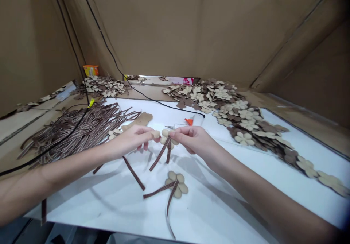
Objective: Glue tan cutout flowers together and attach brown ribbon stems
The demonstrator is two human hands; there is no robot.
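Observation:
My right hand (191, 137) pinches a beige flower (164, 140) by its right side, just above the white board. Two short brown checked ribbon tails (160, 155) hang down from the flower's middle. Between the thumb and fingers of my left hand (140, 135) is a small beige oval piece (155, 134), close to the flower's left edge. Below them on the board lies another beige flower (180, 191) with two checked ribbon strips (158, 191) across its middle. A loose ribbon strip (133, 173) rests to its left.
A heap of brown ribbon strips (79, 131) lies at left. Beige and brown flower pieces (240, 116) are piled at right, with another pile (105, 86) back left near an orange box (91, 70). An orange cap (188, 121) shows behind my hands. A black cord (117, 66) crosses the workspace.

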